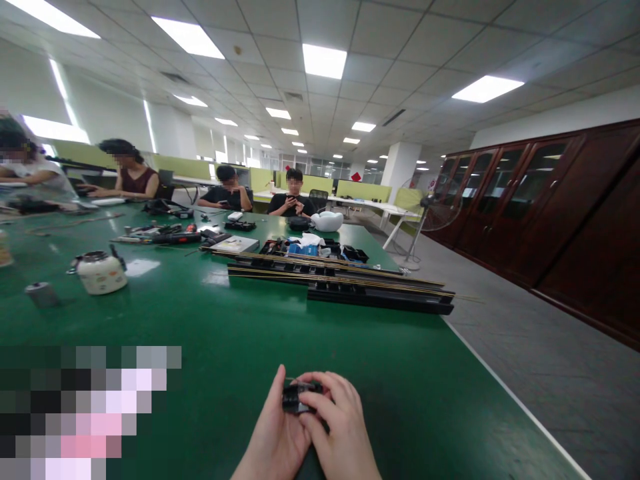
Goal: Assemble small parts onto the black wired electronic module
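Note:
A small black object (294,398) is held between my two hands, low in the middle of the head view, above the green tabletop (200,373). My left hand (280,427) supports it from the left and below, with the thumb pointing up beside it. From the right, my right hand (340,420) curls its fingers over the object's top and right side. The fingers cover part of it, so its exact shape is unclear.
Long black rails (380,301) with thin brass-coloured rods lie across the table ahead. A cream pot (103,275) and a grey cylinder (42,295) stand at the left. Tools and boxes lie farther back. Several people sit beyond. A blurred patch covers the lower left.

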{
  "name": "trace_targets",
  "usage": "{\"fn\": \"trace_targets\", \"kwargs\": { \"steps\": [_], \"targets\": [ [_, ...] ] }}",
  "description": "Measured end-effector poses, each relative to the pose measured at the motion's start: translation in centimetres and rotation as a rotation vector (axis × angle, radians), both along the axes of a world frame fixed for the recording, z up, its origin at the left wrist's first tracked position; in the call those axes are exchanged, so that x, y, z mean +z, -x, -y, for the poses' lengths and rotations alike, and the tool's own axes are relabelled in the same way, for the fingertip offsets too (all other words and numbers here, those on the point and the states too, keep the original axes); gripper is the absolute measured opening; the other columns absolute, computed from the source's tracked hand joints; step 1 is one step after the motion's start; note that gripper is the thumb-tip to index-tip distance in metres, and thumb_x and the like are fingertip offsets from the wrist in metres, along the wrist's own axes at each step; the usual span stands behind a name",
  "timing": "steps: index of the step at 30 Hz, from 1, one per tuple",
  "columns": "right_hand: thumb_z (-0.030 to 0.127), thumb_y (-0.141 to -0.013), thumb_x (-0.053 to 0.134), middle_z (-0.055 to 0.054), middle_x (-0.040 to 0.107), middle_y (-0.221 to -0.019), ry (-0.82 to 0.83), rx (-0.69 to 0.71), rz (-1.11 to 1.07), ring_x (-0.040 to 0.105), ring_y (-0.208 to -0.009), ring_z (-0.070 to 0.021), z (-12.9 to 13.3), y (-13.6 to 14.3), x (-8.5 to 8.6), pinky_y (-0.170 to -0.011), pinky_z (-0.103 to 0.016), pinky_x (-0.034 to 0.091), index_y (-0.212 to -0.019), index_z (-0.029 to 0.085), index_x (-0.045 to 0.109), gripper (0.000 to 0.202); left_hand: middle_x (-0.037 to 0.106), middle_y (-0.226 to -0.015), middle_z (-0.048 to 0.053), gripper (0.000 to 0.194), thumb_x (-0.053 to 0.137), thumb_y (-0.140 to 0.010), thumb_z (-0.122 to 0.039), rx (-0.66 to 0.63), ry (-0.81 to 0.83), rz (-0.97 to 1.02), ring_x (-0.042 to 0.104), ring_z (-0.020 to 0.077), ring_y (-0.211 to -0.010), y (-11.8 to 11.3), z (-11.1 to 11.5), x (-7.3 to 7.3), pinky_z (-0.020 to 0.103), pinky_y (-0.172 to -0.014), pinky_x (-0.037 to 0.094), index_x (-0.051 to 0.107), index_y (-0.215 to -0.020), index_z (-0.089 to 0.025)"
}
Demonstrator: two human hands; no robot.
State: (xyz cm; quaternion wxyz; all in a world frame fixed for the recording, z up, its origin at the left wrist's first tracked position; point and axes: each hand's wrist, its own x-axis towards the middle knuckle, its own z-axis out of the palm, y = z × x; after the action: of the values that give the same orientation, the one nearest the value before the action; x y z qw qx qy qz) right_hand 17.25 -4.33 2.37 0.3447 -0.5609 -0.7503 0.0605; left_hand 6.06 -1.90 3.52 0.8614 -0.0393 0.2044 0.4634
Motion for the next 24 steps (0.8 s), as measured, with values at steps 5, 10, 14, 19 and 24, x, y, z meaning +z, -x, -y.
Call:
{"fn": "trace_targets", "kwargs": {
  "steps": [5, 10, 14, 19, 24],
  "targets": [
    [0.012, -0.068, 0.06, 0.0, 0.057, -0.116, 0.075, 0.016, -0.068, 0.051, -0.107, -0.0221, 0.1, 0.03, 0.07, -0.09, -0.04, 0.042, -0.095, 0.035, 0.064, 0.035, 0.064, -0.07, 0.004, 0.029, 0.046, -0.081, -0.037, -0.031, -0.02, 0.012, 0.061, 0.0117, -0.061, 0.37, -0.01, -0.01, 0.025, -0.063, 0.048, 0.058, -0.079, -0.011],
    [0.007, -0.064, 0.058, -0.003, 0.061, -0.11, 0.044, 0.025, -0.208, 0.055, -0.102, -0.0208, 0.06, 0.0, -0.21, -0.088, -0.036, 0.045, -0.102, 0.031, 0.062, 0.045, 0.065, -0.07, 0.006, 0.03, 0.049, -0.078, -0.04, -0.08, -0.004, -0.044, 0.062, 0.0145, -0.062, 0.49, -0.28, -0.11, 0.024, -0.055, 0.046, 0.06, -0.078, -0.012],
    [0.005, -0.062, 0.057, -0.003, 0.063, -0.106, 0.037, 0.023, -0.332, 0.056, -0.101, -0.0212, 0.18, 0.04, -0.2, -0.089, -0.037, 0.045, -0.103, 0.028, 0.061, 0.047, 0.066, -0.072, 0.006, 0.028, 0.053, -0.076, -0.04, -0.048, -0.037, -0.096, 0.062, 0.0151, -0.061, 0.49, -0.17, -0.14, 0.028, -0.062, 0.048, 0.059, -0.081, -0.013],
    [0.003, -0.063, 0.055, -0.004, 0.061, -0.109, 0.068, 0.045, -0.409, 0.054, -0.104, -0.022, 0.5, 0.11, 0.16, -0.092, -0.04, 0.043, -0.105, 0.028, 0.06, 0.049, 0.066, -0.077, 0.009, 0.031, 0.051, -0.077, -0.041, -0.025, -0.045, -0.11, 0.064, 0.0179, -0.067, 0.44, 0.15, -0.21, 0.031, -0.066, 0.049, 0.058, -0.085, -0.012],
    [0.003, -0.067, 0.053, -0.002, 0.06, -0.11, 0.117, 0.078, -0.439, 0.053, -0.106, -0.0197, 0.7, 0.07, 0.59, -0.094, -0.038, 0.041, -0.106, 0.029, 0.058, 0.047, 0.067, -0.079, 0.011, 0.03, 0.049, -0.078, -0.04, -0.034, -0.046, -0.129, 0.065, 0.0196, -0.068, 0.26, 0.2, -0.79, 0.028, -0.061, 0.049, 0.056, -0.088, -0.012]
  ]
}}
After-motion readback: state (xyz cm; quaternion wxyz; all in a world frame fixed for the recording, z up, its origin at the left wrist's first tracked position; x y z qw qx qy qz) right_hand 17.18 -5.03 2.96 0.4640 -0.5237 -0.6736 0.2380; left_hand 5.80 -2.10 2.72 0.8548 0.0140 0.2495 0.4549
